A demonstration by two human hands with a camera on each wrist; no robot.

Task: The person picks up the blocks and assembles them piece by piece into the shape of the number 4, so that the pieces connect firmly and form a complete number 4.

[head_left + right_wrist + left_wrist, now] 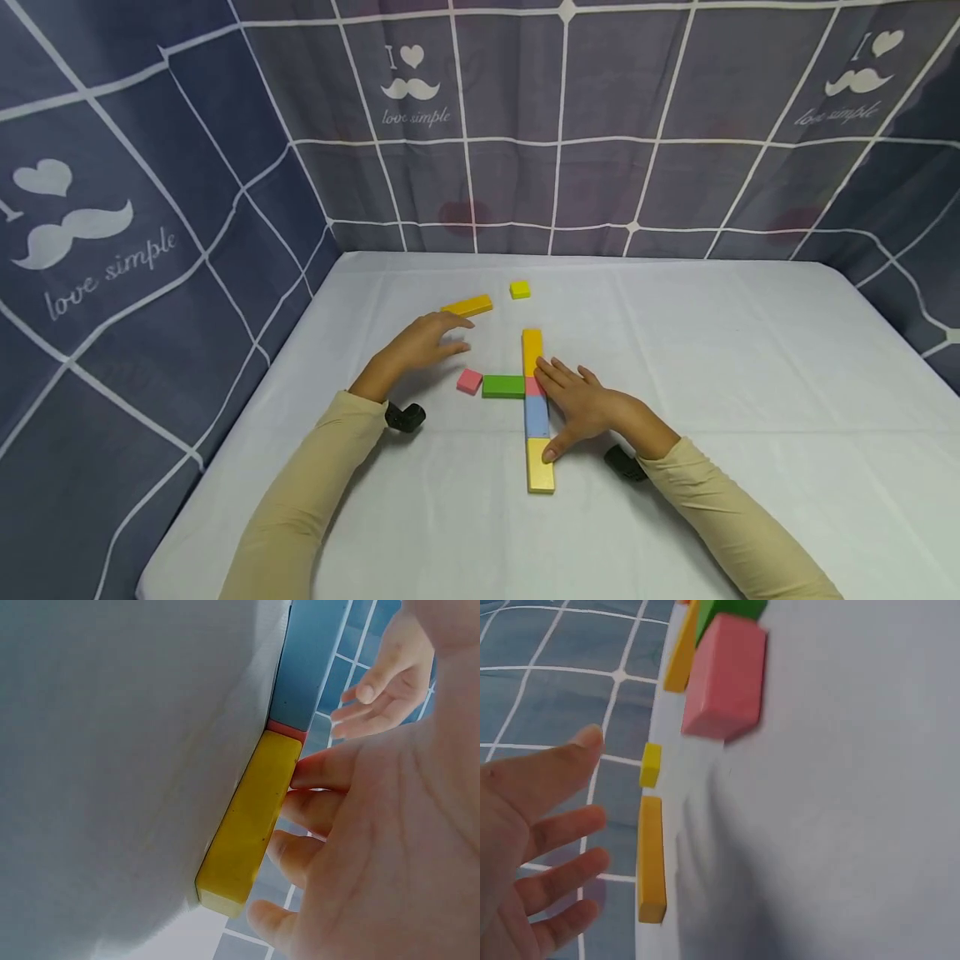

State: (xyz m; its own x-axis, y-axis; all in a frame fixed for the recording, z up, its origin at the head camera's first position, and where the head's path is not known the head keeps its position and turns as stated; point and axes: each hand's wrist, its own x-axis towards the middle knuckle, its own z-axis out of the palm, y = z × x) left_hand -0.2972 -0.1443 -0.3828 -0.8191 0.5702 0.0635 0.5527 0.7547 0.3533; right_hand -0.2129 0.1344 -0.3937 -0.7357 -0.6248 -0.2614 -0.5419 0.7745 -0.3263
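Observation:
A straight row of blocks lies on the white table: an orange block [532, 348], a pink block [532, 387], a blue block [536, 417] and a yellow block [539, 477]. From the row's left side a green block [503, 387] sticks out, with a small pink block [469, 382] tilted near its outer end. My right hand [588, 407] rests along the row's right side, fingertips against the orange block and thumb at the yellow one. Holding nothing, my left hand [423, 343] hovers with spread fingers between the pink block and a loose orange block [472, 305].
Farther back lies a small yellow block [520, 289]. The white tablecloth [712, 358] covers the table. Dark checked curtains [510, 183] hang behind it and along the left side. Black wrist cameras [406, 417] sit under both wrists.

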